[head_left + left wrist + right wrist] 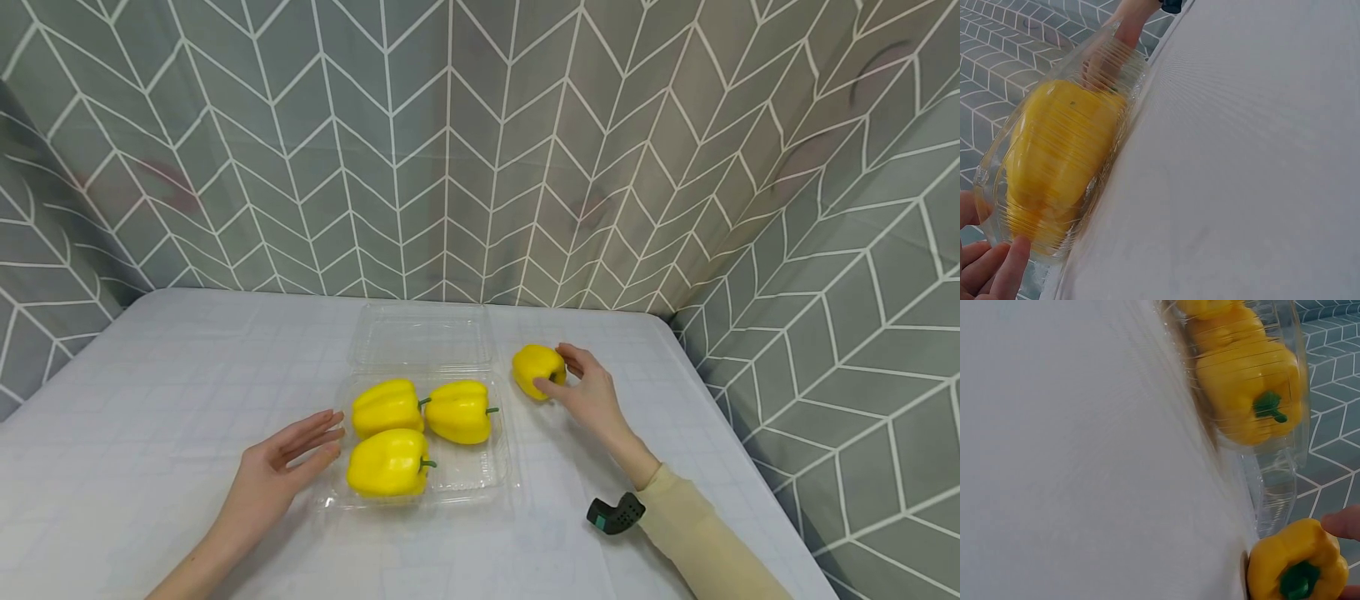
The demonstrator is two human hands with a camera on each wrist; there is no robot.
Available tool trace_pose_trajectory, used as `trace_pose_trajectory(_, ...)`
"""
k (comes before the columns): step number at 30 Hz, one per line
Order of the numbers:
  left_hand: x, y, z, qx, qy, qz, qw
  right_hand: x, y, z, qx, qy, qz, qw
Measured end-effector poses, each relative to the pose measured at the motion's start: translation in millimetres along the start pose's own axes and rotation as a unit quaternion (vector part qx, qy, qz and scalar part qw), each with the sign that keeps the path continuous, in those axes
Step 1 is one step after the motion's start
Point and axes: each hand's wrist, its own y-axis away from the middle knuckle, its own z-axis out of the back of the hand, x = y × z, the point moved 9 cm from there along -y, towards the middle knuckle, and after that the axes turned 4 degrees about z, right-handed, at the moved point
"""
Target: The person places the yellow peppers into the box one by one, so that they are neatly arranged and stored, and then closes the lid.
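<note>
Three yellow bell peppers lie on their sides in a clear plastic clamshell container (468,477): one at the back left (386,408), one at the back right (459,412) and one at the front left (386,463). Their green stems point right in the head view. My right hand (592,392) holds a fourth bell pepper (537,372) between thumb and fingers, right of the container and at the tablecloth. Its green stem (1299,580) faces the right wrist camera. At the container's left side is my left hand (288,458), fingers extended, with fingertips (1020,245) right at the plastic wall.
The container's clear lid (422,333) is folded back toward the rear of the table. A white cloth (187,367) covers the table. Grey patterned curtains (480,150) hang behind and beside it. A black wrist device (617,513) sits by the right sleeve.
</note>
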Motion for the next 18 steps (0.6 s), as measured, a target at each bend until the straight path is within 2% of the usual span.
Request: trace_pose_trajectory(18, -0.8, -0.1, 0.1, 0.000, -0.003, -0.003, 1.0000, -4.9, 1.7, -6.7, -0.001, 0.011, 0.000, 0.9999)
